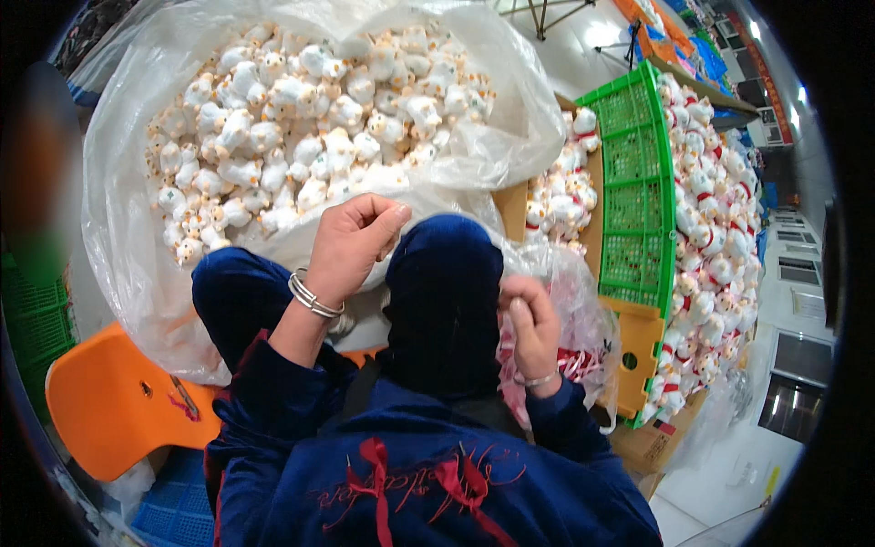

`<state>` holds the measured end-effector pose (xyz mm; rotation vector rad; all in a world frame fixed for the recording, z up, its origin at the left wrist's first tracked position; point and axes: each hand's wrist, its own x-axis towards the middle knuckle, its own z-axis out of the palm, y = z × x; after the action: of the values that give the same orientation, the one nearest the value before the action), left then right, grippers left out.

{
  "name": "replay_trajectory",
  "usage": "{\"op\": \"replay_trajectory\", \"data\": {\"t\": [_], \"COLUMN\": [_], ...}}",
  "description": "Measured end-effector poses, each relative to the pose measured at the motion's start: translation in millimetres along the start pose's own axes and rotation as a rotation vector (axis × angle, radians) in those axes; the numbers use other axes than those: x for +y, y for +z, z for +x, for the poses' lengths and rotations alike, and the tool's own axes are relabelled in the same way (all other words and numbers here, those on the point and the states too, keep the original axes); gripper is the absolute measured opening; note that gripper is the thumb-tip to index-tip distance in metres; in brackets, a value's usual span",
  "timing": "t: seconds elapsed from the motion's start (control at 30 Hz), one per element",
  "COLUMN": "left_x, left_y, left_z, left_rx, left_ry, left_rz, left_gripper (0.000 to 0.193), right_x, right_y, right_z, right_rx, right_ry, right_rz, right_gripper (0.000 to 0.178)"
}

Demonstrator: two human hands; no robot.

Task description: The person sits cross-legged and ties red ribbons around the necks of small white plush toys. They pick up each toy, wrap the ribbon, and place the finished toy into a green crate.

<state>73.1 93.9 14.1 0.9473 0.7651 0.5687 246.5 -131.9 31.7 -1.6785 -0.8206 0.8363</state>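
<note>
Plush toys (pixel 301 118) fill the clear bag (pixel 137 273); left hand (pixel 351 242) seemingly pinches something unseen.

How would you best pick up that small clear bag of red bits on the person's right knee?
Probably by the small bag's loose upper film, from above. It is thin and crumpled, so it bunches easily in a grip. The red contents sag low, and the right hand already covers the bag's left side, so the top right is the free part.
</note>
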Motion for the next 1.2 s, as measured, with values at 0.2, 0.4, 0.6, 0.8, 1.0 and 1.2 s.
{"op": "replay_trajectory", "data": {"t": [0.2,0.4,0.6,0.8,1.0,1.2], "left_x": [-26,-58,-65,-64,-66,-79], "left_y": [16,32,41,25,28,38], "left_z": [-46,-41,-35,-43,-59,-58], "left_rx": [-0.134,-0.085,-0.054,-0.103,0.039,-0.081], "left_ry": [-0.049,0.420,0.595,0.546,0.471,0.600], "left_rz": [0.124,0.466,0.729,0.665,0.615,0.666], "left_gripper": [0.015,0.012,0.014,0.004,0.003,0.004], "right_x": [3,17,33,48,59,65], "right_y": [18,34,40,45,48,49], "right_z": [54,96,112,118,129,143], "right_rx": [-0.024,-0.196,-0.236,-0.237,-0.231,-0.297], "right_ry": [-0.170,-0.257,-0.229,-0.249,-0.233,-0.268], "right_rz": [-0.112,-0.213,-0.199,-0.198,-0.150,-0.182], "right_gripper": [0.039,0.043,0.043,0.043,0.042,0.042]}}
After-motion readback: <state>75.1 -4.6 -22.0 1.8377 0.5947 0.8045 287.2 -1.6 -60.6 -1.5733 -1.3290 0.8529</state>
